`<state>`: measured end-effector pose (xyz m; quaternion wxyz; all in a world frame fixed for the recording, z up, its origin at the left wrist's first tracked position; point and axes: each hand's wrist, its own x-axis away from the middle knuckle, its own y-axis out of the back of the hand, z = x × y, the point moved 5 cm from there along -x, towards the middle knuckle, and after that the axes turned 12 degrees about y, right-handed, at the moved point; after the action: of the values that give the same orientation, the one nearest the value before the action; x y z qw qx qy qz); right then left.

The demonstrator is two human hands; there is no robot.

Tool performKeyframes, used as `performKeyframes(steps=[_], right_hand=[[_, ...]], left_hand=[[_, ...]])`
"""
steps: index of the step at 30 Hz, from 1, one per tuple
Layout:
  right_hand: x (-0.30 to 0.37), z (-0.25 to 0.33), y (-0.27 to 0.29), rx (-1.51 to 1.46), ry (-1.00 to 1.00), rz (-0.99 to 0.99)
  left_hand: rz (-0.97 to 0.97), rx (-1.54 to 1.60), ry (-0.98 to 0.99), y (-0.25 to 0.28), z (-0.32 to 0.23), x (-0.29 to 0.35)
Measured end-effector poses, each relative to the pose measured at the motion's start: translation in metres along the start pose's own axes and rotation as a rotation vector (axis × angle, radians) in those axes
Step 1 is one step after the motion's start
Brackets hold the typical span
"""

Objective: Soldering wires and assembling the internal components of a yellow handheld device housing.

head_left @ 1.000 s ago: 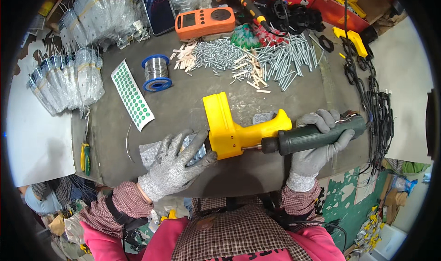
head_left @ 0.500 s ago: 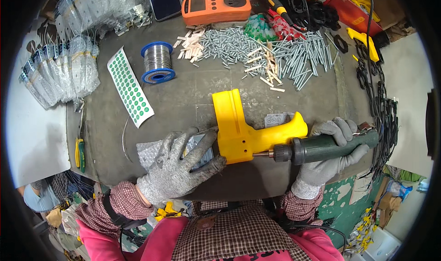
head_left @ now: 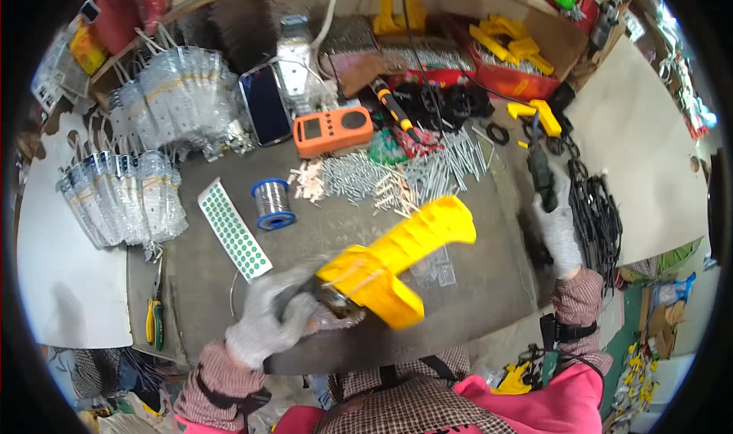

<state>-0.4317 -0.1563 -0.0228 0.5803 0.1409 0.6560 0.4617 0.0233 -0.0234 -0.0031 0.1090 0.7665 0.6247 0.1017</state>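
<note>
My gloved left hand [head_left: 276, 312] is closed on a yellow plastic housing with a handle [head_left: 401, 239], raised over the near middle of the table and blurred. Below its fingers a dark, shiny part and some bubble wrap [head_left: 336, 321] partly show. Out at the table's right side, my gloved right hand [head_left: 559, 224] grips a dark green electric screwdriver [head_left: 540, 173] that points away from me. Beside that hand lies a heap of black cables [head_left: 598, 220]. Just past the screwdriver's tip is another yellow plastic piece [head_left: 544, 117].
Screws [head_left: 355, 176] lie heaped at the middle back, near an orange meter [head_left: 334, 131]. A solder spool [head_left: 272, 203] and a sheet of green stickers [head_left: 235, 232] are left of centre. Bubble-wrapped parts [head_left: 126, 197] line the left side; a red bin [head_left: 511, 79] stands far right.
My right hand has carried the screwdriver away from the yellow housing to the far right. My left hand has lifted and turned the housing, its handle now pointing up and right. The view has shifted.
</note>
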Motion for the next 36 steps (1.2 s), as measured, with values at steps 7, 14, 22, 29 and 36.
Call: performKeyframes(steps=[7,14,22,29,36], right_hand=[[-0.042,0.080,-0.020,0.077,0.543,0.321],[-0.173,0.144,-0.131,0.045,0.343,0.376],[-0.200,0.121,-0.157,-0.159,0.218,0.737],[-0.191,0.126,-0.166,-0.178,0.223,0.835],[-0.190,0.132,-0.160,-0.079,0.213,0.881]], left_hand=[[-0.046,-0.666,-0.200,-0.028,0.013,0.002],[0.089,-0.832,-0.134,-0.046,0.017,0.002],[0.085,-0.869,-0.174,-0.049,0.032,0.001],[0.086,-0.862,-0.185,-0.049,0.029,-0.002],[0.091,-0.851,-0.169,-0.053,0.027,-0.003]])
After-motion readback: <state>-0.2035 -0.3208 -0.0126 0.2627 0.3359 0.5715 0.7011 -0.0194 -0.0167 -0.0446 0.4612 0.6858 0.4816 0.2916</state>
